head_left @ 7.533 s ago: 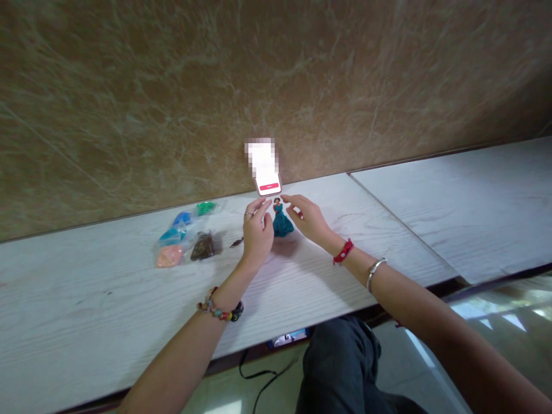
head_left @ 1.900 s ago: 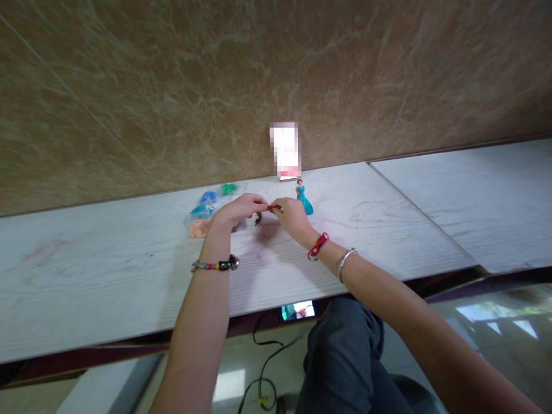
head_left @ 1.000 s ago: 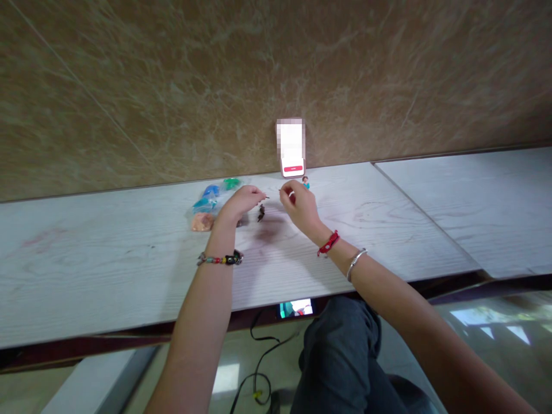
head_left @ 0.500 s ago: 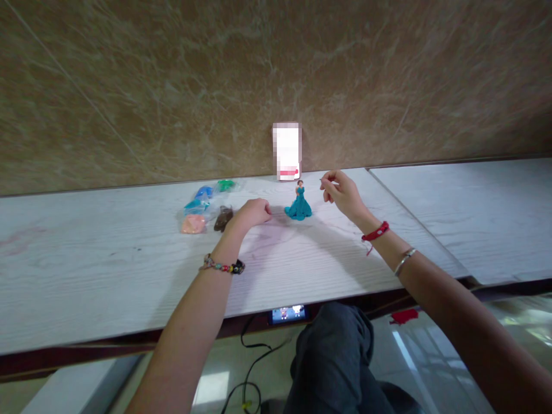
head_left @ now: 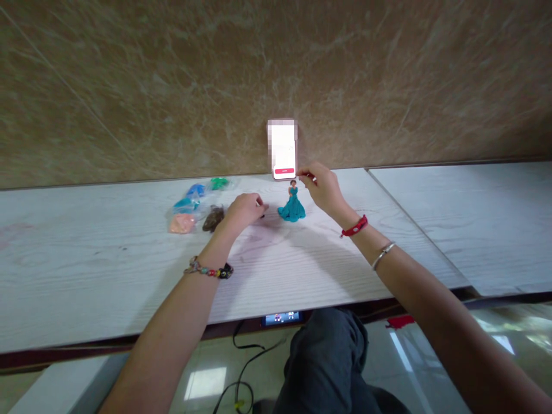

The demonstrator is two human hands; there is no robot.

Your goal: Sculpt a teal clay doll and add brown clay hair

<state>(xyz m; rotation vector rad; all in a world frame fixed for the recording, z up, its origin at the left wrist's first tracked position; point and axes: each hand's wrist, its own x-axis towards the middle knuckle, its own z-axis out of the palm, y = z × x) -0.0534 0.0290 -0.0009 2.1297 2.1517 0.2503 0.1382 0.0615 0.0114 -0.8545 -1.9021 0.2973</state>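
A small clay figure of a woman [head_left: 292,202] in a teal gown stands upright on the white table. My right hand [head_left: 321,187] is closed in a pinch just above and right of the figure's head; what its fingertips hold is too small to make out. To the left of the gown, my left hand [head_left: 246,210] rests low over the table with fingers drawn together. A tiny dark bit [head_left: 263,216] shows at those fingertips. By the left wrist lies a bag of brown clay [head_left: 213,218].
Bags of peach clay [head_left: 181,223], teal clay [head_left: 186,204], blue clay [head_left: 197,190] and green clay [head_left: 219,183] lie at left. A lit phone [head_left: 283,150] leans against the marbled wall behind the figure. Another lit screen [head_left: 281,318] sits below the table's front edge.
My right hand has moved left, from beside the figure to close by its head. The left hand's fingers have parted slightly, showing a dark bit. The view has shifted a little.
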